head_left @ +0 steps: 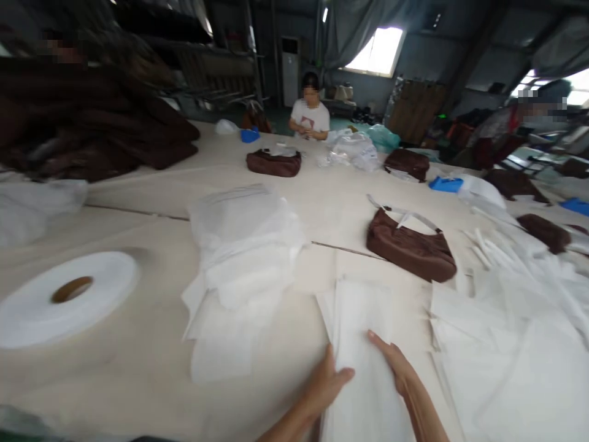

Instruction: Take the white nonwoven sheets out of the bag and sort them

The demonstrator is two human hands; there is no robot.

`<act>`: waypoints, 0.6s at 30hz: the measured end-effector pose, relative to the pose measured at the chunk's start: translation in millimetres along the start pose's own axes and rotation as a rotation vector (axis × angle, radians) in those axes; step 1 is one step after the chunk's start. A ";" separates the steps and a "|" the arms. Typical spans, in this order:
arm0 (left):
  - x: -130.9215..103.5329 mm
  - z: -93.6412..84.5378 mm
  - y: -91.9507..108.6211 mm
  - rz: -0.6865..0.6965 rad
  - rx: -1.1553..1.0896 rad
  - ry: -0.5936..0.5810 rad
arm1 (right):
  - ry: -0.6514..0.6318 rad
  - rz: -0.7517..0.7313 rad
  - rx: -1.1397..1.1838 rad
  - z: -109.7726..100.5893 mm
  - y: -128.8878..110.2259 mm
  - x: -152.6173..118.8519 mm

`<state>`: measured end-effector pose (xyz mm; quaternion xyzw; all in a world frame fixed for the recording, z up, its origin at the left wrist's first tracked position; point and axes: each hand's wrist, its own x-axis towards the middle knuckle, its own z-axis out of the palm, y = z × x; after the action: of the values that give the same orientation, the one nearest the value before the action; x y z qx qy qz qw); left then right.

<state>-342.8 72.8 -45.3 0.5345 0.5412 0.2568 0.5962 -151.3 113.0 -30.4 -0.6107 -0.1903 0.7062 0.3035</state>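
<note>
A flat white sheet of thin fabric [363, 344] is seen lying at the near table edge, pressed on by both hands. The left hand [327, 383] is laid open at its 8 o'clock edge, the right hand [396, 362] flat at 4 o'clock. A brown soft handbag [409, 248] is set at 1 o'clock, a white tape roll [64, 298] at 9 o'clock
</note>
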 end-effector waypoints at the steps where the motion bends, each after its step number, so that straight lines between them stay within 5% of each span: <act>1: -3.1 -6.1 1.3 0.005 0.021 -0.040 | 0.001 -0.020 -0.010 -0.4 -0.7 1.8; 4: -13.5 -51.0 19.4 0.041 0.206 0.062 | 0.060 -0.121 0.005 -1.3 2.1 -1.5; 7: -16.7 -134.6 56.9 0.222 0.527 0.608 | 0.122 -0.213 0.084 -0.8 0.8 -13.3; 9: -10.6 -196.3 84.9 0.283 0.782 0.862 | 0.103 -0.256 0.116 6.5 -9.9 -21.1; 13: 12.8 -286.6 123.5 0.242 0.849 0.896 | -0.122 -0.343 0.087 49.5 -54.3 -25.7; 18: 25.1 -331.4 136.9 0.233 0.770 0.794 | -0.640 -0.382 -0.164 132.7 -105.6 -3.0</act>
<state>-603.2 254.8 122.7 0.6320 0.7159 0.2866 0.0766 -260.1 203.1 63.5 -0.3348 -0.4417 0.7744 0.3051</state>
